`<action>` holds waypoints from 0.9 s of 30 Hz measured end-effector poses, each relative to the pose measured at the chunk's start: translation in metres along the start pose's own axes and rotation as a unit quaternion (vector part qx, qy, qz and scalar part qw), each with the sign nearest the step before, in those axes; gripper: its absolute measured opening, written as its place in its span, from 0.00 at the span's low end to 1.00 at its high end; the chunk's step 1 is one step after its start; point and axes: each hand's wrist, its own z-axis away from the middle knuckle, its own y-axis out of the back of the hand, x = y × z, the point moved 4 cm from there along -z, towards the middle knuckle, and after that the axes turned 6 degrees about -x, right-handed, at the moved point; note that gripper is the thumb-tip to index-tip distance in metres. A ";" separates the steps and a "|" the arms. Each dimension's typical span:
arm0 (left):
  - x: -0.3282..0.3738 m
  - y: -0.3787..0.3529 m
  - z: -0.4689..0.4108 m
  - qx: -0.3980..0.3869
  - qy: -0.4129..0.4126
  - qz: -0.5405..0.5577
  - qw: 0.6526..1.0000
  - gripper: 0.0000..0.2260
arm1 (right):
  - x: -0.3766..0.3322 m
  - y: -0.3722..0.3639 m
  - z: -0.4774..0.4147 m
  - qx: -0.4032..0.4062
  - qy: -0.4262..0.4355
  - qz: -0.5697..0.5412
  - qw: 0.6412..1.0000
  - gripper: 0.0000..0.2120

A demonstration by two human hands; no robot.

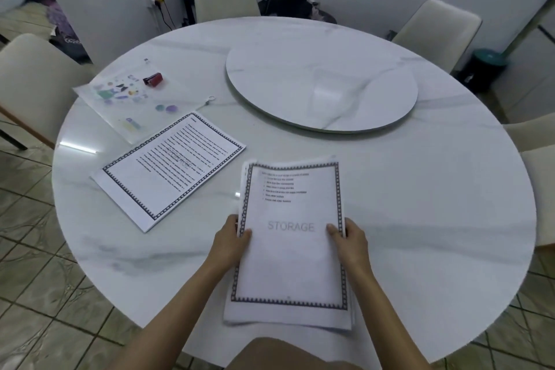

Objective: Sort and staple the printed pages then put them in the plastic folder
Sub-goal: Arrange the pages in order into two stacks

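At the near edge of the round marble table (435,189), the left hand (232,237) and right hand (350,239) each grip a side of a stack of printed pages (289,267). Thumbs lie on the top sheet, which bears a "STORAGE" watermark, and the other fingers curl under the edges. Its sheets are fanned unevenly along the left and bottom edges.

At 10 o'clock from the hands lies a second pile of bordered pages (171,168), turned at an angle. Beyond it, still toward 10 o'clock, sit the clear plastic folder (120,99) with coloured shapes on it and, at its far corner, a small red stapler (153,79). A lazy Susan (321,81) sits at 12 o'clock.

The likely trouble is misalignment. If the stack is stapled before being squared, the staple may miss the offset lower sheets. A loosened grip could also let them slide off the edge at 6 o'clock.
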 end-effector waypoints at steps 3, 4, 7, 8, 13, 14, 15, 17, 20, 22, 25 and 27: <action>-0.003 -0.004 -0.002 0.006 0.012 0.001 1.000 0.15 | 0.014 0.004 -0.003 0.007 -0.023 0.032 0.999 0.05; -0.002 -0.004 -0.002 0.010 0.011 -0.001 1.000 0.15 | 0.016 0.006 -0.004 0.013 -0.027 0.040 0.999 0.06; -0.002 -0.005 -0.003 0.020 0.012 -0.022 0.999 0.17 | 0.018 0.009 -0.005 0.017 -0.033 0.054 0.998 0.08; -0.002 -0.005 -0.003 0.022 0.012 -0.033 0.999 0.17 | 0.018 0.010 -0.005 0.016 -0.030 0.055 0.998 0.09; -0.004 0.003 -0.001 0.019 0.030 -0.043 0.998 0.17 | 0.019 0.009 -0.005 -0.013 -0.018 0.077 0.997 0.13; -0.006 0.005 0.001 0.019 0.031 -0.040 0.999 0.16 | 0.020 0.009 -0.005 -0.012 -0.017 0.093 0.995 0.15; -0.008 0.008 0.002 0.019 0.031 -0.035 0.999 0.15 | 0.020 0.008 -0.005 -0.010 -0.018 0.109 0.994 0.17; -0.013 0.012 0.007 0.022 0.026 -0.016 0.999 0.13 | 0.020 0.007 -0.005 -0.005 -0.018 0.146 0.989 0.19; -0.018 0.016 0.014 0.039 0.010 0.008 0.999 0.08 | 0.015 0.009 -0.006 0.008 -0.022 0.217 0.976 0.23; -0.021 0.019 0.017 0.057 -0.001 0.015 0.998 0.08 | 0.009 0.009 -0.008 0.009 -0.003 0.239 0.971 0.24; -0.024 0.025 0.020 0.080 -0.008 0.017 0.997 0.08 | -0.001 0.003 -0.011 0.006 0.020 0.241 0.970 0.23; -0.026 0.032 0.021 0.094 -0.017 0.012 0.995 0.09 | -0.008 -0.004 -0.012 -0.004 0.035 0.235 0.971 0.22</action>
